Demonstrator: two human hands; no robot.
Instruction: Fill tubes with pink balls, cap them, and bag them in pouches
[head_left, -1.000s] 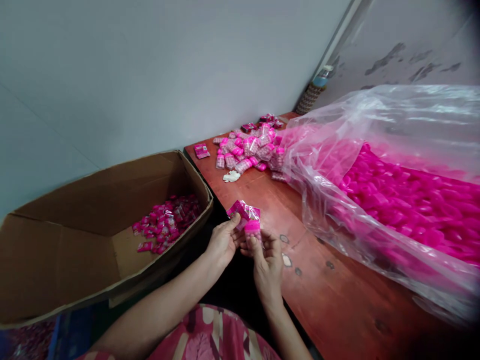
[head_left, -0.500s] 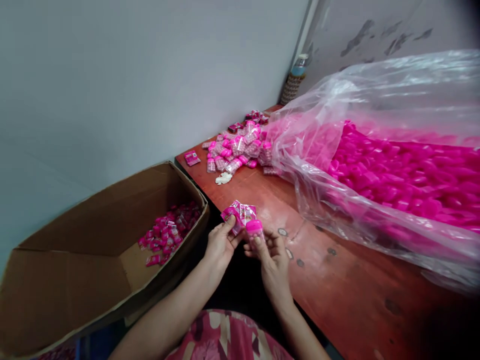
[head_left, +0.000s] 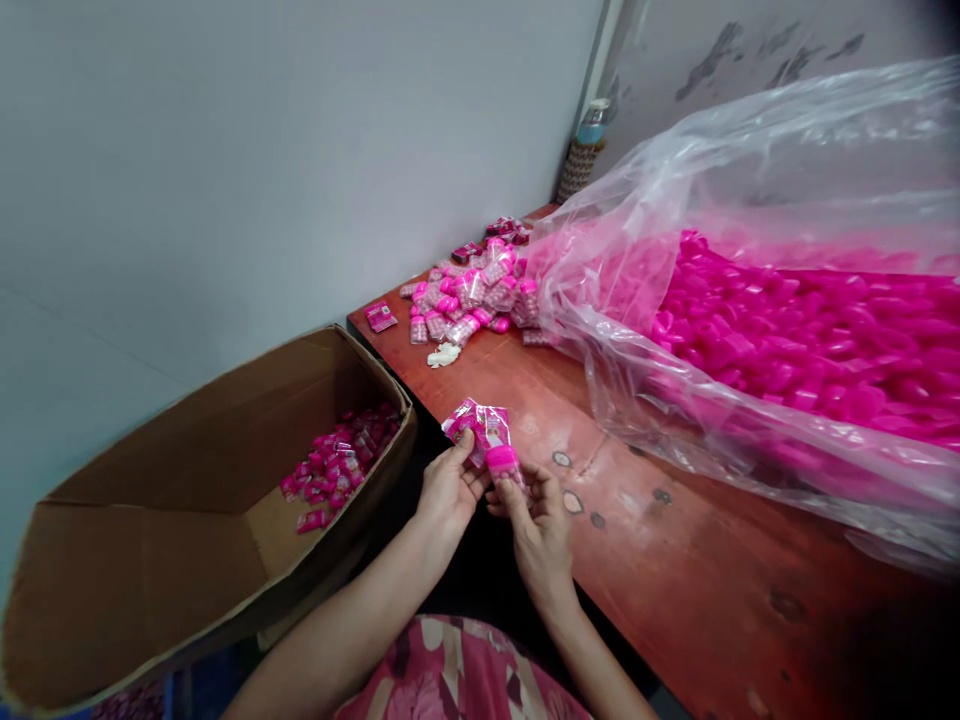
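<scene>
Between its thumb and fingers, my left hand [head_left: 448,485] pinches a few pink printed wrappers [head_left: 493,425], fanned out at their upper ends. My right hand [head_left: 543,540] is closed around a small clear jar with a pink cap [head_left: 503,460], its cap end up and close against the wrappers. Both hands are side by side over the table's near edge. Farther back on the red table [head_left: 675,560] lies a pile of similar pink-capped jars [head_left: 472,290], with pale pink contents showing through.
At left stands an open cardboard box [head_left: 150,560] with pink wrapped jars [head_left: 337,465] inside. A large clear plastic bag [head_left: 630,350] of pink caps [head_left: 825,350] covers the right side. A white scrap [head_left: 443,355], a pink packet [head_left: 380,317] and a bottle [head_left: 591,125] are farther back.
The jar in my right hand has tilted slightly and come nearer the wrappers in my left hand. The whole view has shifted a little.
</scene>
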